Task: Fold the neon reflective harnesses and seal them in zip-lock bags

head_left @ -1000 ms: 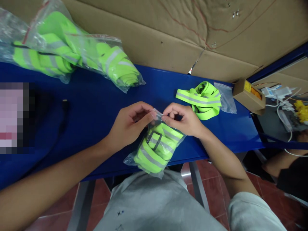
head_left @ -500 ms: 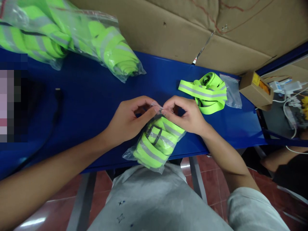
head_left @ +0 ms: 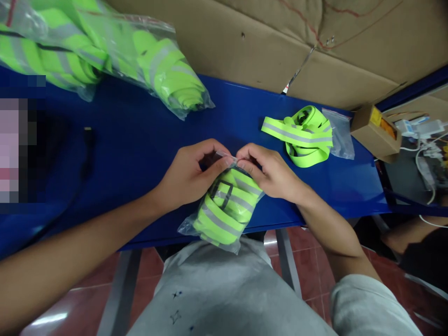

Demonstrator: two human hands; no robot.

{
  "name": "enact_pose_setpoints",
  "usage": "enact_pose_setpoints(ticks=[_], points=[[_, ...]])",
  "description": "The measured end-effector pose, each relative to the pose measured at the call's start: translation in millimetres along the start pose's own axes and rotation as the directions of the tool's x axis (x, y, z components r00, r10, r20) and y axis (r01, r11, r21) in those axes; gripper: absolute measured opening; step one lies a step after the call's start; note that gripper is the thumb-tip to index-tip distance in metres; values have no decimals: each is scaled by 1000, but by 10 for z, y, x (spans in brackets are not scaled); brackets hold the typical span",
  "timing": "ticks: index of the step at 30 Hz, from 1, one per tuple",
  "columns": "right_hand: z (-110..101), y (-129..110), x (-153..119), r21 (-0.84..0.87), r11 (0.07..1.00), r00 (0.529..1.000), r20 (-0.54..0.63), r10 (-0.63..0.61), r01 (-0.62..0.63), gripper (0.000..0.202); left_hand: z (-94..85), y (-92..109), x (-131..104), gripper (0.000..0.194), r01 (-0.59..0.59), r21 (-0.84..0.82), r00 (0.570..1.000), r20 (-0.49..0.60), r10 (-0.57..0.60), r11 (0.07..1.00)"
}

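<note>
Both of my hands pinch the top edge of a clear plastic bag at the front of the blue table. Inside the bag lies a folded neon-yellow reflective strap with grey stripes and a black buckle. My left hand grips the edge between thumb and forefinger. Close beside it, my right hand pinches the same edge, thumb toward me. To the right, a loose coiled reflective strap rests on the table, partly over a flat, clear zip bag.
Several bagged reflective straps lie at the back left. A black cable runs along the left side. A small cardboard box and white chargers are at the right. Cardboard lines the back. Another person's arm shows at lower right.
My right hand has shifted slightly left along the bag's edge, its fingers now closer to my left thumb. The view has moved a little; the bag stays in about the same place.
</note>
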State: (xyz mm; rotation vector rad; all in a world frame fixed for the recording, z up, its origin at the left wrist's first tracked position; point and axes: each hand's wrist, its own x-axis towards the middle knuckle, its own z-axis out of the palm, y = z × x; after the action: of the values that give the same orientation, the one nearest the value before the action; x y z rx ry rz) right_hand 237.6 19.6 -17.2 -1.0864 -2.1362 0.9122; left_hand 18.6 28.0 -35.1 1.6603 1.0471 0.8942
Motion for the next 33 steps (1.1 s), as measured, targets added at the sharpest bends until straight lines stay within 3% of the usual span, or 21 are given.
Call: enact_pose_setpoints(ticks=[6, 13, 18, 21, 25, 27, 33], points=[[-84, 37, 0, 31, 997, 998, 25, 64, -64, 22, -43, -21, 33, 23, -7, -42, 999, -43, 6, 999], [-108, 60, 4, -12, 996, 996, 21, -88, 88, 22, -45, -13, 64, 26, -12, -112, 999, -53, 6, 994], [-159, 117, 6, 69, 998, 1000, -15, -13, 14, 30, -65, 10, 45, 28, -19, -143, 996, -85, 7, 989], [-233, 189, 23, 104, 994, 999, 9, 31, -32, 38, -87, -60, 88, 28, -56, -249, 992, -126, 25, 967], [-265, 221, 26, 134, 991, 1000, -19, -8, 10, 35, -86, -144, 146, 27, 80, -448, 994, -25, -102, 891], [-240, 211, 20, 128, 991, 999, -29, -23, 27, 33, -77, -142, 147, 26, 126, -423, 991, 8, -136, 897], [-176, 179, 10, 31, 995, 994, -60, -92, 94, 41, -96, -76, 104, 20, 45, -195, 998, -42, -54, 980]])
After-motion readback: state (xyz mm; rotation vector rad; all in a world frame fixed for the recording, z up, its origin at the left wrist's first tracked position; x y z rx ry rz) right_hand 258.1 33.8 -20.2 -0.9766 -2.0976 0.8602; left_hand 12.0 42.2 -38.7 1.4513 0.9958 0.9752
